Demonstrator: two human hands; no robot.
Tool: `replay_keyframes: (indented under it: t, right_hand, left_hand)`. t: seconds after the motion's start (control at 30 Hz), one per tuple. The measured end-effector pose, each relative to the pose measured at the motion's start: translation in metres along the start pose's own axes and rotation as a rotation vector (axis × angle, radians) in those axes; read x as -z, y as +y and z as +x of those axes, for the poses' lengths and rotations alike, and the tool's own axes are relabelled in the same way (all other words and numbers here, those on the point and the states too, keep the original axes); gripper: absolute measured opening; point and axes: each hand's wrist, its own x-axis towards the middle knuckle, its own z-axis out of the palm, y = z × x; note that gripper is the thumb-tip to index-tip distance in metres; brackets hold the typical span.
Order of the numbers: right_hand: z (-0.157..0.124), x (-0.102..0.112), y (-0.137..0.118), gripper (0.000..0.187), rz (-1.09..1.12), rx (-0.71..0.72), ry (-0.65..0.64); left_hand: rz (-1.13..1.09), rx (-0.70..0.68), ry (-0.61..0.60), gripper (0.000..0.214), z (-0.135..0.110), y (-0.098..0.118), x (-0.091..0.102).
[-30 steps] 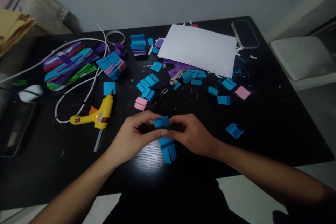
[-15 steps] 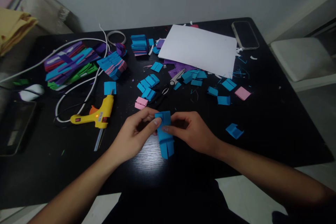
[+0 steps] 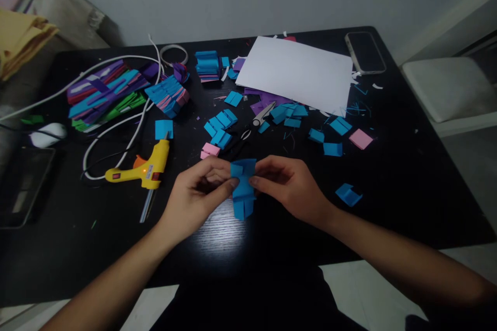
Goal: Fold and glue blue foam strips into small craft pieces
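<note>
the hands (image 3: 244, 189) now hold the joined blue paper pieces (image 3: 243, 186) higher, lifted off the table (image 3: 407, 191).

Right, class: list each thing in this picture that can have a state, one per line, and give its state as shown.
Left hand: pinching the blue folded paper piece.
Right hand: pinching the same piece.
Blue folded paper piece: held up between both hands, folded.
Glue gun: lying on its side, indicator light lit.
Scissors: lying on the table, blades slightly open.
Phone: lying flat, screen dark.
White sheet: flat, unfolded.
</note>
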Motion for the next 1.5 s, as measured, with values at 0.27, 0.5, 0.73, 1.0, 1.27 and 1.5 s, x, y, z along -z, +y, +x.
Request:
replay_keyframes:
  t: [0.27, 0.5, 0.73, 1.0, 1.27, 1.5]
  right_hand:
    - [-0.005, 0.0, -0.007, 0.011, -0.094, 0.194, 0.004]
    - [-0.007, -0.001, -0.008, 0.013, -0.087, 0.136, 0.009]
    - [-0.007, -0.004, -0.004, 0.01, -0.125, 0.136, 0.042]
    - [-0.008, -0.003, -0.004, 0.015, -0.132, 0.093, 0.034]
    - [-0.008, -0.003, -0.005, 0.009, -0.19, 0.103, 0.022]
    - [-0.008, -0.004, -0.007, 0.007, -0.183, 0.101, 0.024]
  left_hand:
    - [0.092, -0.103, -0.082, 0.016, -0.003, 0.004, 0.007]
    - [0.331, -0.32, -0.12, 0.019, -0.005, 0.008, 0.009]
    - [0.271, -0.149, 0.02, 0.018, -0.006, 0.006, -0.001]
    - [0.231, 0.003, 0.006, 0.002, -0.004, 0.006, 0.001]
    - [0.208, 0.032, 0.016, 0.005, -0.004, 0.007, 0.0]
    - [0.258, 0.005, 0.019, 0.006, -0.007, 0.008, -0.001]
